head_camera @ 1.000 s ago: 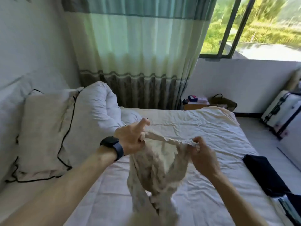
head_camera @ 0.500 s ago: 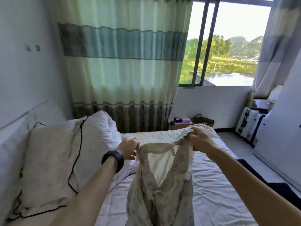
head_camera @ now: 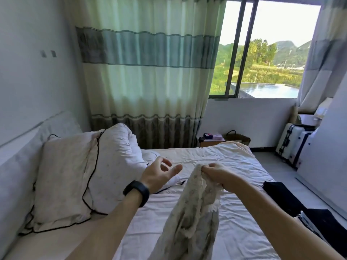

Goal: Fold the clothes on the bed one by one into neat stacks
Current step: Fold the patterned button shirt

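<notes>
Head view. Pale lace garment (head_camera: 195, 212), lifted above the middle of the bed (head_camera: 206, 154) and hanging in a loose bunch toward the bed's near edge. Right hand (head_camera: 216, 174): fingers curled, pinching the garment's top edge. Left hand (head_camera: 157, 175): fingers loosely spread, grasping nothing, poised just beside the garment over the bed's middle. Black wristband (head_camera: 136, 192) on the left wrist. Pillow (head_camera: 63, 177) with black piping at the head end of the bed. Dark clothes (head_camera: 281, 197) at the right edge of the bed, apparently folded; number of pieces hard to tell.

Step in hand, by judgement: finding a second corner so as to spread the garment flat on the bed. Early in the fold, with no crease made yet.

Risks from here:
- With only one pinch point, likely twisting of the thin fabric and a wrong edge caught by the left hand, giving a crooked fold.
- Lace trim apt to snag on a fingernail or the wristband.
- Laid down while bunched, likely to trap wrinkles against the rumpled sheet.
- Set too near the right edge of the bed, liable to disturb the dark clothes or slide to the floor.
</notes>
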A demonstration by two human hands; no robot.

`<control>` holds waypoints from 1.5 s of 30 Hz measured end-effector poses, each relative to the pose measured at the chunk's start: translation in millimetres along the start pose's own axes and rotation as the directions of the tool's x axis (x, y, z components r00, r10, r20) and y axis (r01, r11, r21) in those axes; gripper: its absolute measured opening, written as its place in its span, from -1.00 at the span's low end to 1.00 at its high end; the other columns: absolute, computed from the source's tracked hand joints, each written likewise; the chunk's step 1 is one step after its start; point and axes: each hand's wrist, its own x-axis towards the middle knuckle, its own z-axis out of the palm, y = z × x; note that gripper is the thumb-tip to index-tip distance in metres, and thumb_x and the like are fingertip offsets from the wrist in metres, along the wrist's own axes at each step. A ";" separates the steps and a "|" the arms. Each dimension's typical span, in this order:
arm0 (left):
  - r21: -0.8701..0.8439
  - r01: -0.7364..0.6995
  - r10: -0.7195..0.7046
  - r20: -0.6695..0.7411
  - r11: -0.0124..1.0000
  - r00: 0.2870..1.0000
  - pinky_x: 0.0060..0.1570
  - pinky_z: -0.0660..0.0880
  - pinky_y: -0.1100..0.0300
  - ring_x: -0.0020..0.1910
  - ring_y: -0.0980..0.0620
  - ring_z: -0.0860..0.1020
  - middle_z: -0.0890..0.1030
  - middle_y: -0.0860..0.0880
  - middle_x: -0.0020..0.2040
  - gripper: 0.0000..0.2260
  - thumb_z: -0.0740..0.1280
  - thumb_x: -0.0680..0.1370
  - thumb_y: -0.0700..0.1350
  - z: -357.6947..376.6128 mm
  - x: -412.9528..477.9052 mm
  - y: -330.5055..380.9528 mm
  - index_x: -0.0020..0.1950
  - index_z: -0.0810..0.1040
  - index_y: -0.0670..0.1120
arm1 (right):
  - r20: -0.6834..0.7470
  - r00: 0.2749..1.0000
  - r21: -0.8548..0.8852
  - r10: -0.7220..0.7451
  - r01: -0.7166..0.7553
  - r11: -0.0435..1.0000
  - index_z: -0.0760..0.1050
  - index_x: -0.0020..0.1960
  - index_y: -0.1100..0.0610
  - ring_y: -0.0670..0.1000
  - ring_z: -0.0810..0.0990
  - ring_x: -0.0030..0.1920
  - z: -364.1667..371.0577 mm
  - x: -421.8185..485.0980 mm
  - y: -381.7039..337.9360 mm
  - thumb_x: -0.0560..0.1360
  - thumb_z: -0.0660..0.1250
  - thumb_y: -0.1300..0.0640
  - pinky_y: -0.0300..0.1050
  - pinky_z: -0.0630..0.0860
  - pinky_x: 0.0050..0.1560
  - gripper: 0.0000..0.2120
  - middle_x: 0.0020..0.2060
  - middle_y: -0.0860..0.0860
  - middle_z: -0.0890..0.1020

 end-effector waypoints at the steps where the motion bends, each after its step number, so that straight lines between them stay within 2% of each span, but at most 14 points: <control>1: 0.038 -0.006 0.003 0.071 0.999 0.997 -0.06 0.54 0.20 -0.05 0.13 0.59 0.61 0.05 0.00 -0.40 0.47 0.32 0.40 12.4 -3.3 6.8 0.11 0.48 0.00 | 0.013 1.000 -0.029 -0.023 0.023 0.999 0.62 0.03 0.13 0.05 0.60 -0.10 -0.4 -0.9 -4.1 0.66 0.22 -0.05 -0.06 0.56 -0.08 -0.70 -0.09 0.11 0.64; 4: 0.149 -0.019 -0.003 0.145 0.989 0.989 0.00 0.54 0.19 0.07 0.10 0.57 0.57 0.07 0.12 -0.38 0.47 0.37 0.37 47.2 0.0 9.7 0.25 0.42 0.04 | 0.036 0.990 -0.080 -0.139 0.141 0.987 0.59 -0.08 0.12 -0.04 0.48 -0.27 -1.9 -6.0 -19.3 0.63 0.27 0.01 -0.20 0.41 -0.28 -0.77 -0.26 0.03 0.54; 7: 0.264 -0.028 0.021 0.031 0.964 0.999 0.04 0.58 0.06 0.02 -0.03 0.61 0.63 0.05 0.01 -0.76 0.37 0.51 0.18 54.1 8.9 3.4 0.03 0.49 0.07 | 0.005 0.965 -0.072 -0.263 0.262 0.962 0.47 -0.22 0.08 -0.10 0.34 -0.41 -9.1 -4.5 -30.6 0.60 0.33 0.00 -0.32 0.27 -0.46 -0.74 -0.39 -0.04 0.42; 12: 0.327 0.005 0.009 -0.043 0.945 0.999 -0.17 0.43 0.18 -0.15 0.04 0.58 0.59 0.08 -0.25 -0.60 0.23 0.31 0.37 15.4 13.2 -11.1 -0.26 0.55 0.06 | 0.000 0.946 0.029 -0.325 0.325 0.945 0.49 -0.18 0.07 0.06 0.31 -0.30 -33.3 -1.5 -27.3 0.51 0.41 -0.25 -0.17 0.27 -0.31 -0.61 -0.32 0.07 0.35; 18: 0.428 0.031 -0.002 -0.068 0.903 0.998 -0.24 0.41 0.24 -0.18 0.04 0.56 0.65 -0.02 -0.14 -0.86 0.38 0.58 -0.05 -12.9 19.4 -43.1 -0.06 0.69 -0.08 | 0.258 0.900 0.093 -0.352 0.340 0.936 0.54 -0.22 0.17 -0.13 0.47 -0.41 -46.6 -2.3 -5.7 0.46 0.55 0.00 -0.30 0.36 -0.38 -0.71 -0.41 -0.06 0.53; 20: 0.254 0.085 -0.073 -0.057 0.963 0.996 -0.34 0.38 0.30 -0.27 0.04 0.53 0.59 -0.03 -0.23 -0.86 0.39 0.59 -0.15 -20.8 19.1 -46.1 -0.15 0.67 -0.11 | 0.285 0.919 -0.164 -0.274 0.329 0.930 0.54 -0.28 0.07 -0.15 0.44 -0.40 -46.6 2.1 4.2 0.50 0.53 0.02 -0.28 0.34 -0.35 -0.74 -0.42 -0.12 0.51; 23: -0.310 0.205 -0.186 0.089 0.928 0.978 -0.54 0.34 0.32 -0.53 0.13 0.42 0.55 -0.04 -0.34 -0.87 0.32 0.63 -0.22 -33.6 9.9 -40.5 -0.10 0.58 -0.19 | 0.207 0.969 -0.417 -0.138 0.215 0.883 0.53 -0.24 0.05 -0.06 0.44 -0.26 -46.8 12.7 26.2 0.57 0.40 -0.03 -0.16 0.38 -0.21 -0.74 -0.26 -0.03 0.50; 26: -0.575 0.249 -0.171 0.187 0.779 0.967 -0.68 0.19 0.35 -0.63 0.20 0.28 0.47 0.03 -0.48 -0.85 0.25 0.66 -0.20 -43.7 -3.9 -30.8 -0.08 0.53 -0.18 | 0.204 0.976 -0.031 -0.074 0.081 0.996 0.61 0.00 0.11 0.03 0.62 -0.03 -47.2 11.6 49.7 0.60 0.39 -0.05 -0.03 0.61 -0.05 -0.78 -0.05 0.06 0.64; 30: -0.580 0.371 -0.224 0.311 0.725 0.924 -0.58 0.16 0.32 -0.56 0.19 0.24 0.33 0.04 -0.42 -0.84 0.22 0.67 -0.17 -54.3 -11.5 -39.4 -0.05 0.55 -0.15 | 0.319 0.947 0.362 -0.035 -0.088 0.928 0.56 0.25 0.16 0.16 0.70 -0.02 -37.4 10.0 72.4 0.58 0.40 0.03 0.33 0.61 0.10 -0.69 0.06 0.19 0.68; 33: -0.607 0.386 -0.267 0.280 0.695 0.922 -0.58 0.21 0.32 -0.56 0.17 0.28 0.39 0.03 -0.42 -0.85 0.20 0.66 -0.22 -52.9 -12.5 -47.6 0.06 0.57 -0.16 | 0.345 0.938 0.550 -0.033 -0.173 0.817 0.58 0.21 0.27 0.16 0.70 -0.11 -13.3 9.3 78.6 0.58 0.37 0.09 0.19 0.66 -0.02 -0.70 -0.05 0.25 0.69; 35: -0.604 0.402 -0.276 0.294 0.688 0.915 -0.59 0.28 0.31 -0.55 0.15 0.33 0.48 0.01 -0.41 -0.87 0.23 0.64 -0.24 -54.3 -16.1 -51.7 0.12 0.56 -0.16 | 0.384 0.923 0.705 -0.029 -0.272 0.655 0.58 -0.06 0.30 0.05 0.64 -0.42 3.6 6.5 82.7 0.57 0.30 0.16 -0.08 0.63 -0.36 -0.80 -0.38 0.19 0.63; 37: -0.549 0.469 -0.302 0.370 0.692 0.878 -0.55 0.35 0.27 -0.52 0.11 0.37 0.51 -0.02 -0.37 -0.86 0.29 0.59 -0.27 -60.3 -22.6 -60.5 0.13 0.55 -0.16 | 0.376 0.926 0.761 -0.041 -0.284 0.583 0.48 -0.20 0.23 -0.02 0.53 -0.56 15.6 7.7 89.8 0.50 0.32 0.20 -0.19 0.50 -0.56 -0.87 -0.52 0.08 0.52; 41: -0.355 0.601 -0.391 0.510 0.716 0.767 -0.39 0.42 0.20 -0.42 0.05 0.40 0.51 -0.05 -0.28 -0.47 0.69 0.18 -0.15 -69.9 -36.0 -95.7 0.10 0.63 -0.10 | 0.265 0.964 0.731 -0.036 -0.177 0.660 0.53 -0.04 0.22 -0.06 0.53 -0.58 24.1 9.7 102.7 0.69 0.19 0.24 -0.26 0.47 -0.57 -0.81 -0.44 0.07 0.59; 45: -0.684 0.528 -0.421 0.340 0.503 0.841 -0.31 0.48 0.13 -0.27 0.00 0.45 0.56 -0.12 -0.06 -0.70 0.38 0.46 -0.29 -39.5 -39.4 -126.7 0.16 0.50 -0.09 | 0.202 0.979 0.754 0.014 -0.165 0.636 0.55 0.20 0.15 -0.05 0.59 -0.50 36.4 10.3 109.2 0.70 0.18 0.25 -0.22 0.50 -0.54 -0.81 -0.21 0.11 0.62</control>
